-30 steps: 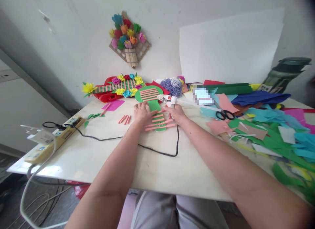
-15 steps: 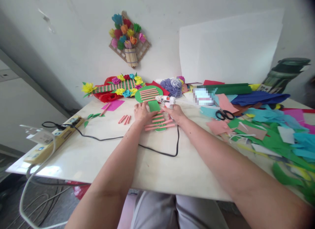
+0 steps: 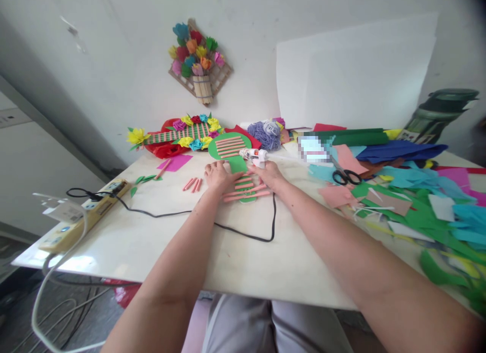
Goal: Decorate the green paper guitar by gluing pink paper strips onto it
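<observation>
My right hand (image 3: 270,175) is wrapped round a white hot glue gun (image 3: 259,157), its patterned front end pointing left over a green guitar-shaped cutout (image 3: 237,164). My left hand (image 3: 220,176) lies on the cutout's left edge with fingers spread and the thumb reaching across it. Pink rolled paper sticks (image 3: 230,146) run in rows over the cutout's round far end. More pink sticks (image 3: 246,193) cross its near end, partly hidden by my hands. A few short pink sticks (image 3: 192,184) lie loose left of my left hand.
A black cord (image 3: 243,232) loops across the table to a power strip (image 3: 91,211) at left. Behind stands a flower-trimmed paper guitar (image 3: 186,133) beside purple yarn (image 3: 265,135). Scissors (image 3: 346,177), coloured paper scraps (image 3: 417,206) and a bottle (image 3: 436,115) are on the right.
The glue gun has tipped slightly and its rear shifted a little left, with my right hand moving along. My left hand has slid slightly left. The cutout and sticks look unmoved.
</observation>
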A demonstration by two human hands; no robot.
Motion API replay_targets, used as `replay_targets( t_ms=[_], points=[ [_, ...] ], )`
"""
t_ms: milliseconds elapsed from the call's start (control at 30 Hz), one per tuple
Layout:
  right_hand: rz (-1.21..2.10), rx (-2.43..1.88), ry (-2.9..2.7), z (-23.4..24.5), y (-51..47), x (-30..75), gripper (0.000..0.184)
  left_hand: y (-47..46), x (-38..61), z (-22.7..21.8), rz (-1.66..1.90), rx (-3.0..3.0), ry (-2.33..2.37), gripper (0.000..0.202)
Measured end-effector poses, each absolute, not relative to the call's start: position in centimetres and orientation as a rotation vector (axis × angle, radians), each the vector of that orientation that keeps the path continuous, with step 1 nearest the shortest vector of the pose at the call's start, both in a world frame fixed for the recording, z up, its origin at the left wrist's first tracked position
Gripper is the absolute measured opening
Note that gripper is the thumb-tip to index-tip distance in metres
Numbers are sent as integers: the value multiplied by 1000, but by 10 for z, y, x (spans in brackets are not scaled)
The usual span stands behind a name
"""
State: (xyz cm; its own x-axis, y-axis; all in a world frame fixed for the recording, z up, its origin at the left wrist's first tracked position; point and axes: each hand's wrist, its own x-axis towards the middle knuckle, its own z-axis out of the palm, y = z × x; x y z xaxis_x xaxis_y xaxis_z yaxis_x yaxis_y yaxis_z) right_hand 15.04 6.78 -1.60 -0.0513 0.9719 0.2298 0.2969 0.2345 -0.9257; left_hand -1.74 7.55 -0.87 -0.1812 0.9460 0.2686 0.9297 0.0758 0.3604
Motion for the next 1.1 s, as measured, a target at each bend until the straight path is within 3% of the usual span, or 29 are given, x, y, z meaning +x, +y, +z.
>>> replay_targets(
  t_ms=[800,1000,1100],
  points=[
    [883,-1297,-1511,-9,58,149,28,78,-31,-5,645,1851,2227,83],
    [820,-1344,-1396,-15,63,150,30,80,-41,0,771,1828,2163,48],
    [773,-1391,-1391,-19,67,150,31,85,-48,-2,727,1818,1936,43]
  ],
)
